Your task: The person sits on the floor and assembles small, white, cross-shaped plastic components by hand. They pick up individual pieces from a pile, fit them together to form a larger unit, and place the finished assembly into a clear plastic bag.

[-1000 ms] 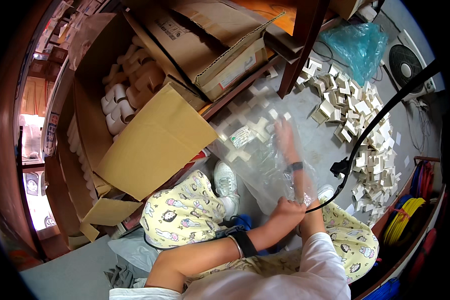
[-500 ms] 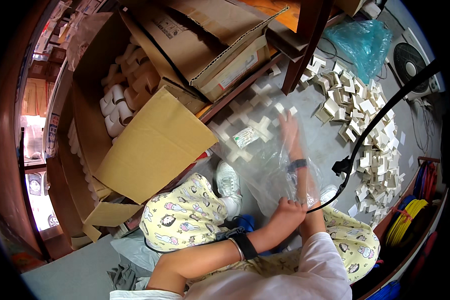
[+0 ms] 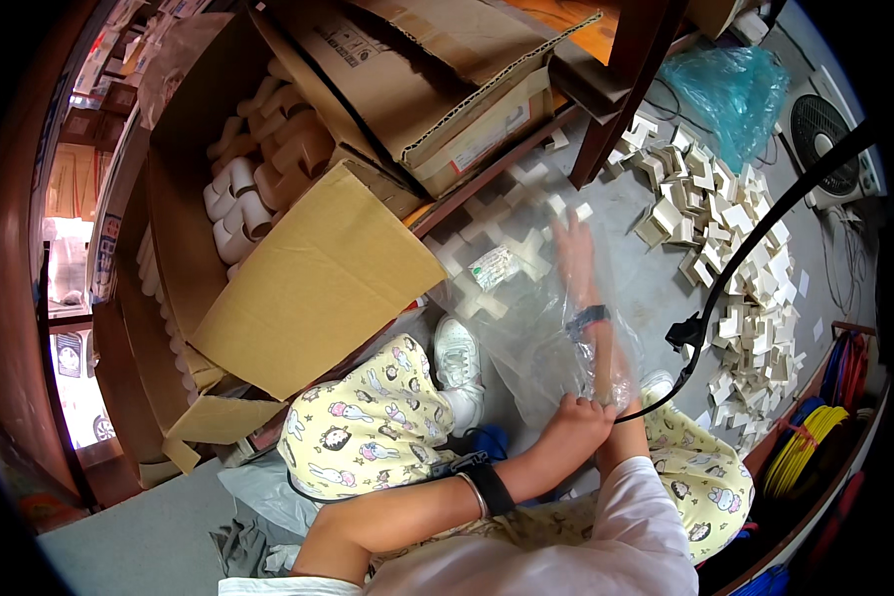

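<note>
While the clear plastic bag lies on the grey floor with off-white cross-shaped fittings inside, my left hand grips its mouth; my right hand reaches within, fingers extended, any hold unclear. Rightward spreads 1 heap of off-white angular pieces.

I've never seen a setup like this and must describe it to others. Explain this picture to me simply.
There is no machine here: these are a person's own two bare hands. The picture comes from a wide fisheye camera worn on the head, looking down, so straight edges bend. Its left is the person's left.

The right hand reaches inside a clear plastic bag, its fingers looking extended near pale cross-shaped pieces. The left hand holds the bag's edge at the right forearm.

On the grey floor lies a heap of white angular pieces. At left, an open cardboard box holds white curved tubes.
</note>
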`<state>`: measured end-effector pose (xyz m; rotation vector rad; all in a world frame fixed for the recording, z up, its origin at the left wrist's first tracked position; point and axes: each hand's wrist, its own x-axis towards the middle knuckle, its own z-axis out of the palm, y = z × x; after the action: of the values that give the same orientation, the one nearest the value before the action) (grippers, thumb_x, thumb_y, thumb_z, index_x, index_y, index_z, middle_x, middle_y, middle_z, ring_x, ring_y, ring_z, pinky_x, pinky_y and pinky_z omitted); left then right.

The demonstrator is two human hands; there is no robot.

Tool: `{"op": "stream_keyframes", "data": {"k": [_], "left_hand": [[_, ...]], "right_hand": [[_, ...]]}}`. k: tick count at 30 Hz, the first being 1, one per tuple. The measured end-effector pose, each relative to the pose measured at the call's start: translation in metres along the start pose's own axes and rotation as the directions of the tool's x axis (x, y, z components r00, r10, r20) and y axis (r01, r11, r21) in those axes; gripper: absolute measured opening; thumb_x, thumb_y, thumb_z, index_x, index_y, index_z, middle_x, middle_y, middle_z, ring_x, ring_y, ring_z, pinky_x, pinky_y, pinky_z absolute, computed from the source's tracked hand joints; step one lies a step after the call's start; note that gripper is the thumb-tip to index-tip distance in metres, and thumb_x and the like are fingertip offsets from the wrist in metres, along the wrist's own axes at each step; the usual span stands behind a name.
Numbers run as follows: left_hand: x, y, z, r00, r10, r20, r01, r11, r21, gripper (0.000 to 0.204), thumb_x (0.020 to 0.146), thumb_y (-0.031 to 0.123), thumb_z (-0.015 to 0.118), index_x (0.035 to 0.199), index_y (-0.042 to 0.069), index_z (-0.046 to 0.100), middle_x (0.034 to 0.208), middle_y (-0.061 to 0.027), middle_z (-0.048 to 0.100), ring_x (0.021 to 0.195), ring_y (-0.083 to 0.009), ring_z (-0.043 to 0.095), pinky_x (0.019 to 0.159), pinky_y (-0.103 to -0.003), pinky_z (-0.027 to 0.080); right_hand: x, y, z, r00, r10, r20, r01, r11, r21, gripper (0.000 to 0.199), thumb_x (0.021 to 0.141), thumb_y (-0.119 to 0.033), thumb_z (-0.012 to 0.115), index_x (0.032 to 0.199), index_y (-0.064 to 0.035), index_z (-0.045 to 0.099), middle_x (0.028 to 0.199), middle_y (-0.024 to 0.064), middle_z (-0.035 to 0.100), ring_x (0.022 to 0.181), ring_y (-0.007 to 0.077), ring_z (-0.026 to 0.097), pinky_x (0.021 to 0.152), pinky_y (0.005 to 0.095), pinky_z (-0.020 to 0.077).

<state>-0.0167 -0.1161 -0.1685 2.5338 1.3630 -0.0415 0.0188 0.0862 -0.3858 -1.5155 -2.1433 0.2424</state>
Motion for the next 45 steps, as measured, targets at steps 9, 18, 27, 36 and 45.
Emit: {"op": "stream_keyframes", "data": {"k": [9,18,27,36,45], "left_hand": [[0.001,0.0,0.001,1.0,0.007,0.003,-0.007,1.0,-0.009,0.011,0.072,0.011,0.057,0.079,0.013,0.049,0.065,0.0015,0.052,0.064,-0.0138,0.056,0.061,-0.027,0.04],[0.0,0.001,0.001,1.0,0.007,0.002,-0.007,1.0,-0.009,0.012,0.072,0.012,0.058,0.081,0.013,0.049,0.065,0.0014,0.052,0.064,-0.0139,0.056,0.061,-0.027,0.04],[0.0,0.001,0.002,1.0,-0.012,0.015,0.012,1.0,-0.014,0.012,0.073,0.012,0.058,0.081,0.013,0.049,0.066,0.0014,0.052,0.065,-0.0138,0.056,0.061,-0.027,0.04],[0.0,0.001,0.003,1.0,-0.012,-0.009,0.012,1.0,-0.024,0.011,0.073,0.012,0.057,0.081,0.013,0.049,0.066,0.0013,0.052,0.064,-0.0139,0.055,0.061,-0.027,0.039],[0.0,0.002,0.004,1.0,-0.011,-0.001,0.011,1.0,0.016,0.012,0.073,0.012,0.057,0.082,0.013,0.049,0.066,0.0019,0.052,0.064,-0.0137,0.055,0.061,-0.028,0.038]], "right_hand": [[0.0,0.014,0.008,0.995,-0.052,0.089,0.07,0.976,-0.208,0.041,0.077,-0.006,0.052,0.117,-0.0126,0.057,0.124,0.0142,0.052,0.089,0.034,0.055,0.08,0.036,0.0465],[-0.005,0.003,0.012,0.907,-0.331,0.26,0.387,0.898,-0.207,0.047,0.081,-0.01,0.053,0.129,-0.0135,0.049,0.138,0.0134,0.043,0.129,0.0271,0.039,0.106,0.0423,0.0306],[-0.044,0.001,-0.03,0.953,-0.209,0.221,0.15,0.954,0.259,0.04,0.083,-0.009,0.051,0.123,-0.0114,0.051,0.128,0.0142,0.047,0.119,0.0257,0.043,0.099,0.04,0.0335],[-0.092,0.001,-0.08,0.981,-0.063,0.186,-0.012,0.925,0.38,0.033,0.085,-0.009,0.049,0.118,-0.0098,0.051,0.117,0.0144,0.05,0.108,0.0252,0.048,0.091,0.038,0.0374],[-0.124,-0.002,-0.111,0.984,0.006,0.177,-0.085,0.894,0.44,0.027,0.086,-0.009,0.047,0.113,-0.0082,0.052,0.106,0.0145,0.054,0.097,0.0248,0.053,0.083,0.036,0.0413]]}}
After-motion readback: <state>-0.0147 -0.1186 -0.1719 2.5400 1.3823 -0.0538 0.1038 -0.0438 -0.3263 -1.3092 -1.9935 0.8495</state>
